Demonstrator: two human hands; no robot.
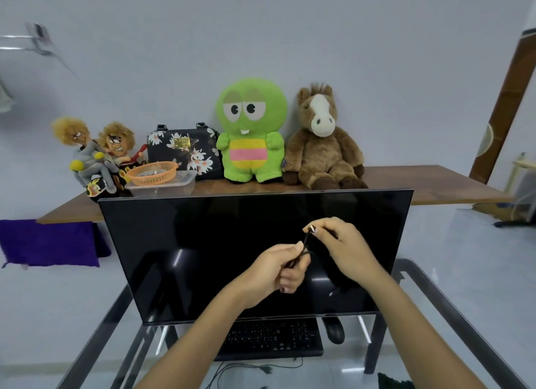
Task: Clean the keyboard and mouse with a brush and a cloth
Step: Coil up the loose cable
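Keyboard [272, 340] half-hidden by forearm, both hands [278, 269] [345, 249] pinching indistinct thin dark cable [304, 242].

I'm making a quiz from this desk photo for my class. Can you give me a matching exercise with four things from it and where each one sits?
Things:
1. keyboard
2. mouse
3. orange basket
4. brown horse toy

Places:
A. on the wooden shelf, right of the green plush toy
B. on the glass desk, right of the keyboard
C. resting in a clear plastic tub on the shelf
D. on the glass desk, below the black monitor

Pairs: 1-D, 2-B, 3-C, 4-A
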